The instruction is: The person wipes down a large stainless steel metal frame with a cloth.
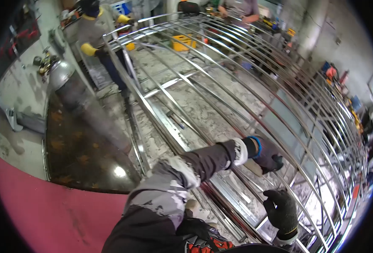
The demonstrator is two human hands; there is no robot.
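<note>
A large metal frame of long, shiny parallel bars (203, 90) stretches across the view. My left hand (269, 157), in a dark glove with a blue cuff edge, reaches over it from the lower left. Its fingers curl down at one of the bars, with their undersides partly hidden. Nearer to me is my right hand (282, 211), in a black glove, beside the same bar. Thumb and forefinger stand apart in a hooked shape, with nothing visible between them.
A person in yellow gloves (93, 33) stands at the frame's far left corner, another person (239, 12) at its far side. A gas cylinder (83, 99) leans at left near a dark glossy panel (85, 156). A yellow crate (183, 43) sits beyond the bars.
</note>
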